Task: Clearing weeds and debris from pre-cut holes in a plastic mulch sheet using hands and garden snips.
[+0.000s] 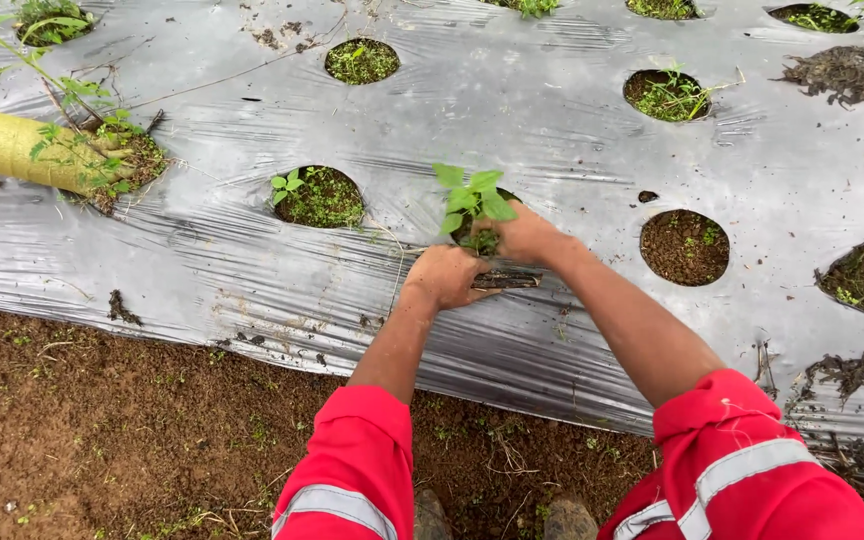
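A small green seedling (472,198) stands in a round planting hole (485,240) cut in the silver plastic mulch sheet (552,130). My right hand (520,234) wraps around the base of the seedling at the hole. My left hand (444,277) rests closed on the sheet just in front of the hole, with dark soil or roots beside its fingers. Both hands are dirty with soil. Whether the left hand holds anything is hidden by its fingers.
Several other round holes with soil and small weeds dot the sheet, such as the left hole (319,197) and the right hole (685,246). A yellowish cylinder (12,148) lies at the far left. Bare brown soil (112,430) runs along the sheet's near edge.
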